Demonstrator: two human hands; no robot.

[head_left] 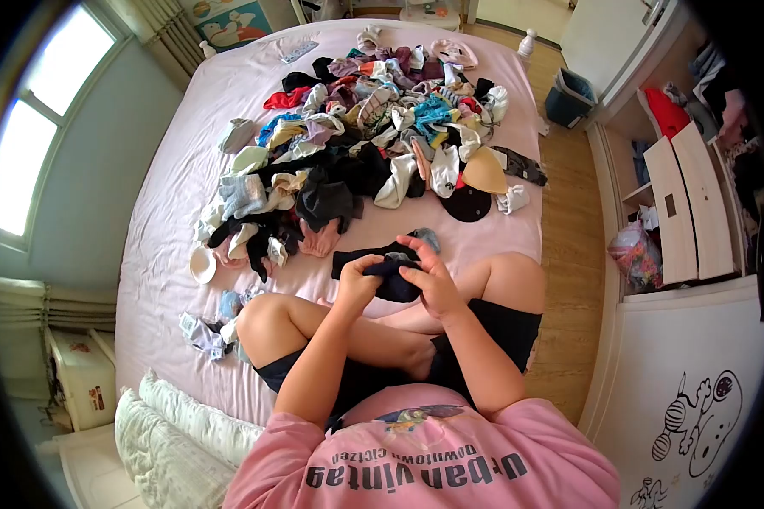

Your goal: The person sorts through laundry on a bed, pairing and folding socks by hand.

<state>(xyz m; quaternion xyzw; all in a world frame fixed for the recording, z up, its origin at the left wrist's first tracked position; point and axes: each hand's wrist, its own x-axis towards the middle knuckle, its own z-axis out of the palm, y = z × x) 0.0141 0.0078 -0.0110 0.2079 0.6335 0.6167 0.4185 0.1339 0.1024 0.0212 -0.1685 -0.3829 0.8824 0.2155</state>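
Observation:
Between my two hands, above my crossed legs, is a bunched dark navy sock point(396, 286). My left hand point(356, 282) pinches its left side with thumb and fingers. On the other side, my right hand point(434, 278) grips it with the thumb, some fingers raised and bent. Part of the sock is hidden by the fingers. Just behind my hands a black cloth piece point(345, 258) lies on the bed, and a grey-blue bunched sock point(429, 237) rests near my right fingertips.
A large mixed heap of clothes and socks point(373, 127) covers the far part of the pink-sheeted bed point(170, 161). A white bowl-shaped piece point(202, 265) and small bundles point(202, 333) lie at left. Beyond the right edge stand a bin point(571, 99) and an open wardrobe point(637, 199).

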